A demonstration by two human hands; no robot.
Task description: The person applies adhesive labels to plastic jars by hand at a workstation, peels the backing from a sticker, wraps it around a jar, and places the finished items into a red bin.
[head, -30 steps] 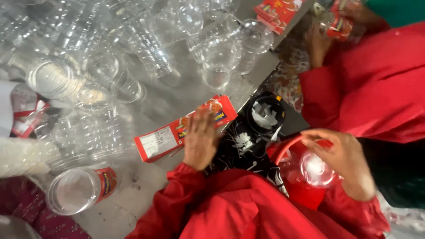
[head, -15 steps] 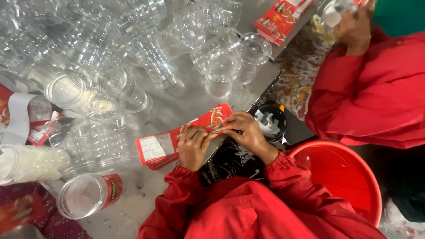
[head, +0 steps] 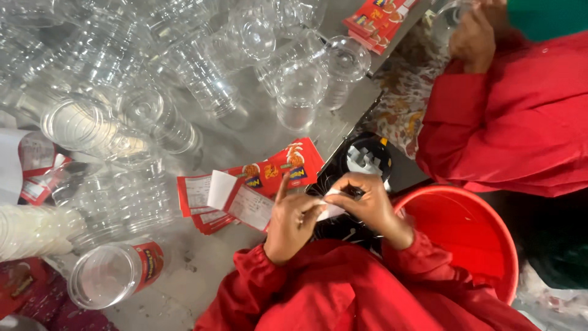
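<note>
My left hand (head: 293, 222) and my right hand (head: 365, 203) meet over the table edge, both pinching a red printed label (head: 248, 206) whose white backing (head: 220, 189) is lifted away at its left end. A small white strip shows between the fingers of the two hands. Under the label lies a stack of red labels (head: 275, 168) on the grey table (head: 245, 138). Both my sleeves are red.
Many clear plastic jars (head: 153, 79) lie piled across the table. A labelled jar (head: 113, 274) lies at the lower left, stacked white lids (head: 30, 230) beside it. A red bucket (head: 484, 245) stands at my right. Another person in a red sleeve (head: 508, 110) holds a jar by more labels (head: 380, 21).
My right hand left the red bucket and a jar there and came over to the label stack. Both hands now hold one label lifted off the stack with its backing peeled.
</note>
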